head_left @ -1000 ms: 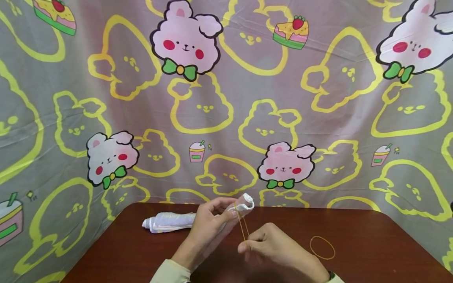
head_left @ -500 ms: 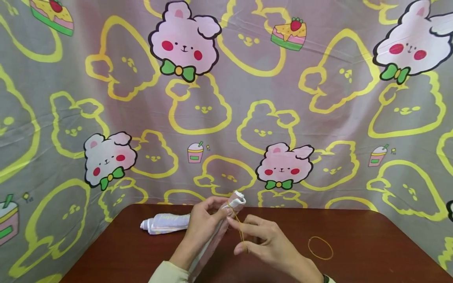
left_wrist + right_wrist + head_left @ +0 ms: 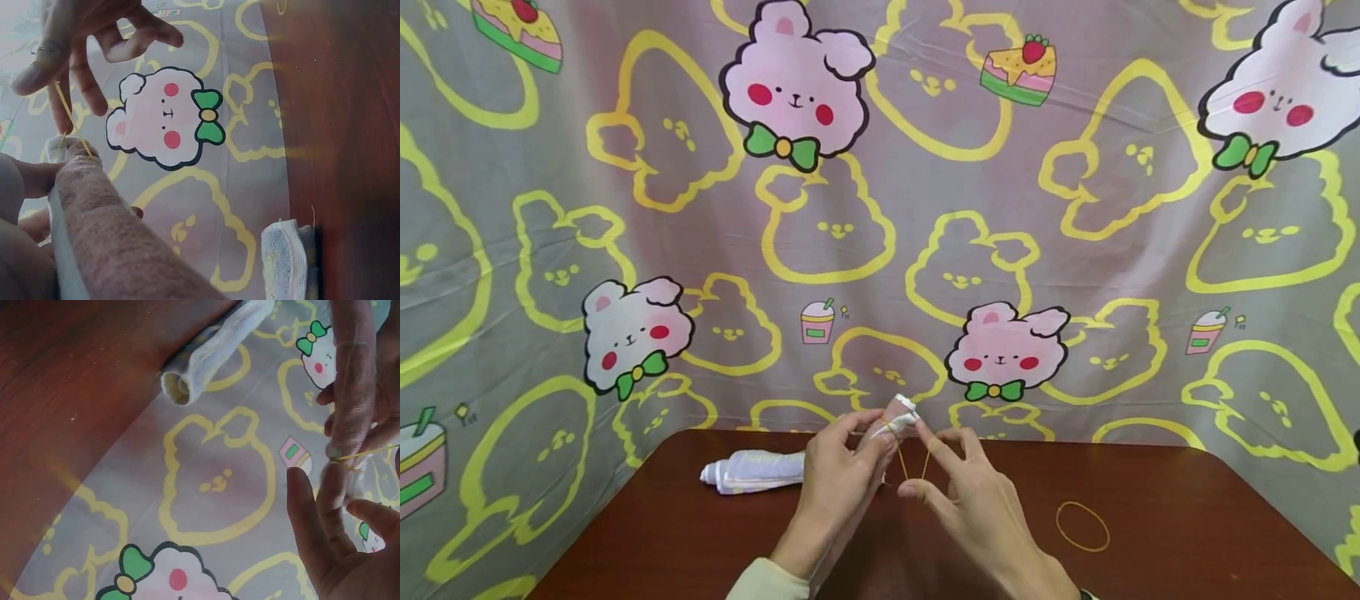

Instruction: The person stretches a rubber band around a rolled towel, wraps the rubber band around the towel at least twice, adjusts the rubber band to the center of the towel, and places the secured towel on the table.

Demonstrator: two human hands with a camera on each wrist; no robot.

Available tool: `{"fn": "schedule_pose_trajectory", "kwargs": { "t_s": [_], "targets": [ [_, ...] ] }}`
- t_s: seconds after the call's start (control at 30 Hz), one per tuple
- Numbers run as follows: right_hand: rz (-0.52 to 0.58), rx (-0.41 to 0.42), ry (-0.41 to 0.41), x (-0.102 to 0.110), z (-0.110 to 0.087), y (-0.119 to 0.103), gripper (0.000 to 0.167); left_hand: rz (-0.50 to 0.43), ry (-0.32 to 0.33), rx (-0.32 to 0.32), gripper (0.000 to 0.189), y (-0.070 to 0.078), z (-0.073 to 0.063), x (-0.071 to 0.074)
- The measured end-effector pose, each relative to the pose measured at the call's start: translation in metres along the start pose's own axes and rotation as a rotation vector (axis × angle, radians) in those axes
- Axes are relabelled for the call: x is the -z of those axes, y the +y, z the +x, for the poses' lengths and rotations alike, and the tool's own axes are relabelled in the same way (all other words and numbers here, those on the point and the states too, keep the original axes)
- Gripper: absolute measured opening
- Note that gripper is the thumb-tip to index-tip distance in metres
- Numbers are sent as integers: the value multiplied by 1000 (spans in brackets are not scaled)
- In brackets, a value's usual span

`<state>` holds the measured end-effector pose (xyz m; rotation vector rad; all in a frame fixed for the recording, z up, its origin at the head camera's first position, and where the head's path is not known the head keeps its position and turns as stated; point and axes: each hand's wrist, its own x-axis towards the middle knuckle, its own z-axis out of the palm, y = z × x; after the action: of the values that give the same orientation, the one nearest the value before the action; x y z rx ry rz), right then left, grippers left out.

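A pink and white rolled towel point(image 3: 897, 408) stands tilted, its top end above the fingers of my left hand point(image 3: 838, 471), which grips it just below that end. A thin yellow rubber band point(image 3: 903, 462) passes round the towel near the thumb. My right hand point(image 3: 981, 496) holds the band's free part stretched between spread thumb and index finger, the index fingertip right at the towel's end. In the left wrist view, the towel point(image 3: 125, 231) runs down past the palm and the band point(image 3: 74, 119) is pulled taut toward the right hand.
A lavender and white rolled towel point(image 3: 756, 472) lies on the brown table point(image 3: 647, 542), left of and behind the left hand. Another yellow rubber band point(image 3: 1058, 523) lies flat to the right. A patterned curtain point(image 3: 880, 192) hangs behind the table.
The right thumb and index finger have spread apart and risen toward the towel's end, widening the band's loop. The left hand keeps its grip on the towel, whose top has shifted slightly left.
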<state>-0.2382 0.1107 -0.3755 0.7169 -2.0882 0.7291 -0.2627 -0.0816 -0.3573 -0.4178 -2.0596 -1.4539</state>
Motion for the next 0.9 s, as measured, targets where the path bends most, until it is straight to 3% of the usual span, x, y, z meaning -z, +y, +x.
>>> {"fn": "schedule_pose_trajectory", "kwargs": {
  "t_s": [0.2, 0.33, 0.43, 0.57, 0.77, 0.9],
  "targets": [
    [73, -185, -82, 3, 0, -5, 45, 107, 66, -158, 26, 4, -3, -8],
    [223, -320, -77, 4, 3, -3, 25, 64, 44, -235, 25, 6, -5, -11],
    [355, -390, -66, 3, 5, 2, 21, 25, 7, -291, 25, 7, -6, -11],
    [479, -380, -49, -2, 4, 8, 30, 13, -38, -347, 28, 7, -6, -9],
    [613, -321, -57, -3, 3, 16, 33, -40, -112, -343, 31, 6, -5, -6],
    [664, -320, -86, 0, 3, 20, 36, -8, -120, -412, 32, 4, -3, -4]
  ]
}}
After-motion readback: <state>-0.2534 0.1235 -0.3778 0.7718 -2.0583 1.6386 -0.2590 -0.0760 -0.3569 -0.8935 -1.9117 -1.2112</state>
